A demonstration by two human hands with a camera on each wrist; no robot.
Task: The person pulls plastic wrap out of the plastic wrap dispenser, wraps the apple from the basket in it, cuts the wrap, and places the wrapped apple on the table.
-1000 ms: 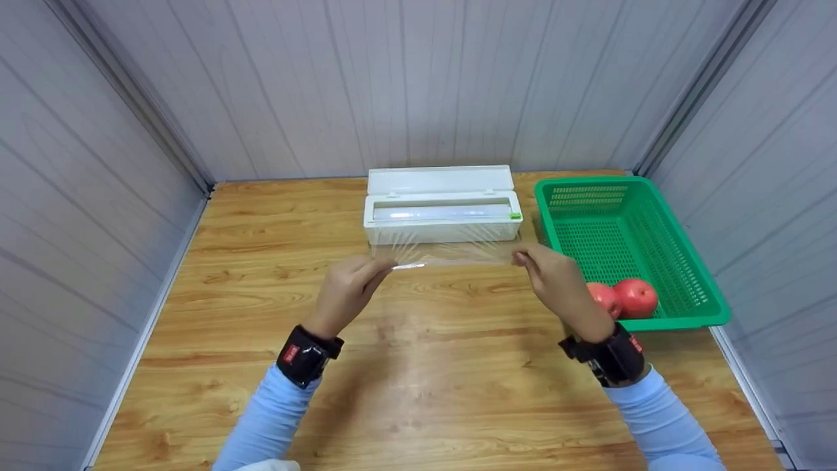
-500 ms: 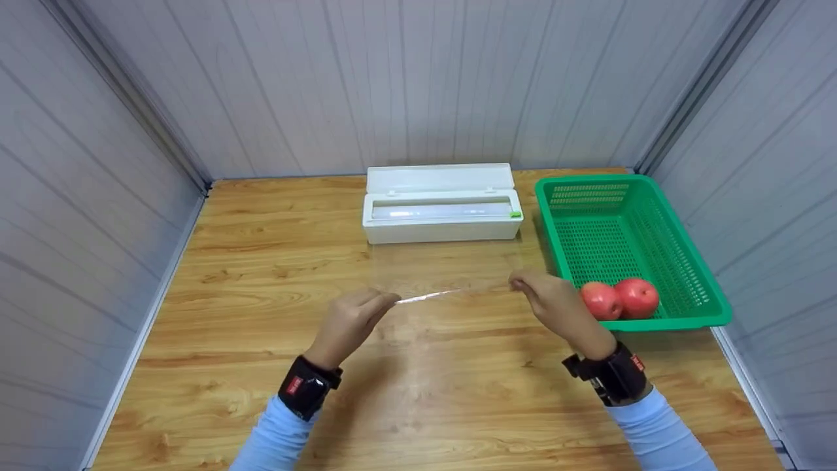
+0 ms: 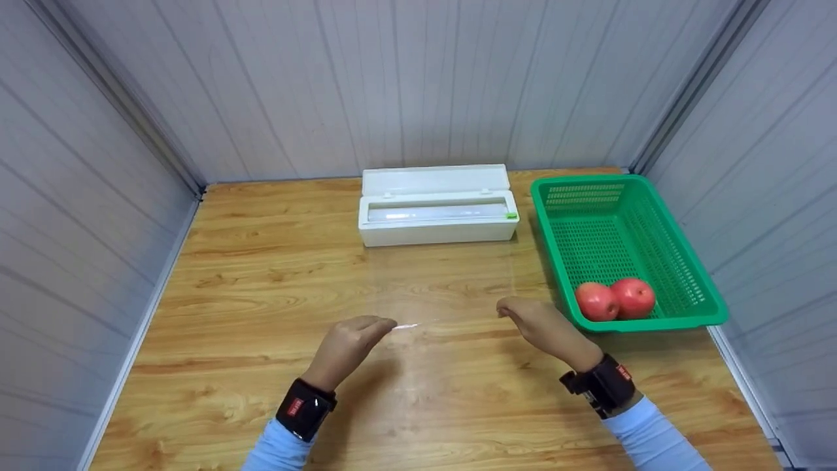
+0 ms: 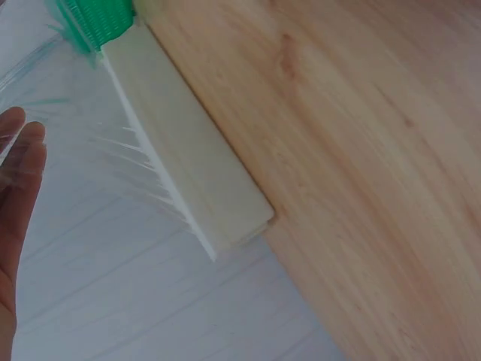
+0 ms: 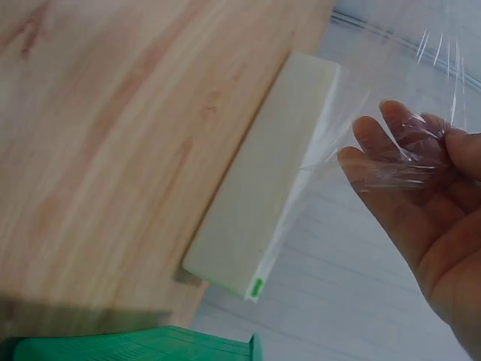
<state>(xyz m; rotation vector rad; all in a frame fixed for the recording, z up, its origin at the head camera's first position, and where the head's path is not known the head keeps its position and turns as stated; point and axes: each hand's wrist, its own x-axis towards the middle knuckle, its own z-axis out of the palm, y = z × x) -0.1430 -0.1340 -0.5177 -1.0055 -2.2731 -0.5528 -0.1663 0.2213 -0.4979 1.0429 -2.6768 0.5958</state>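
**Film stretched between both hands, dispenser at table's back edge**

Head view: left hand (image 3: 346, 347) and right hand (image 3: 539, 325) each pinch a near corner of the film (image 3: 444, 288). The sheet runs from the dispenser (image 3: 437, 214), which sits at the back edge of the table (image 3: 261, 261), toward the near middle, just above the wood. Film is near invisible here; only glints and a bunched white streak by the left fingertips show it. Dispenser is a white plastic box, long and rectangular, lid hinged up, small green tab at its right end. Green perforated basket (image 3: 680, 275) sits at the right edge with two red apples (image 3: 614, 299) in its near corner.

Left wrist view: fingers (image 4: 22, 165) show at the frame edge with film creased over them; the pinch itself is out of frame. Radial wrinkles fan from the dispenser (image 4: 195, 188) slot, so tension is uneven.

Right wrist view: fingertips (image 5: 398, 150) curl around crumpled film, thumb side closed on it. The film is thin and glossy, and it clings to skin.

Risks, my read:
- uneven pull could skew the sheet or tear it at the corner
- slack could fold the film onto itself, and it won't peel apart cleanly
- the light box could slide forward under the pull; nothing anchors it
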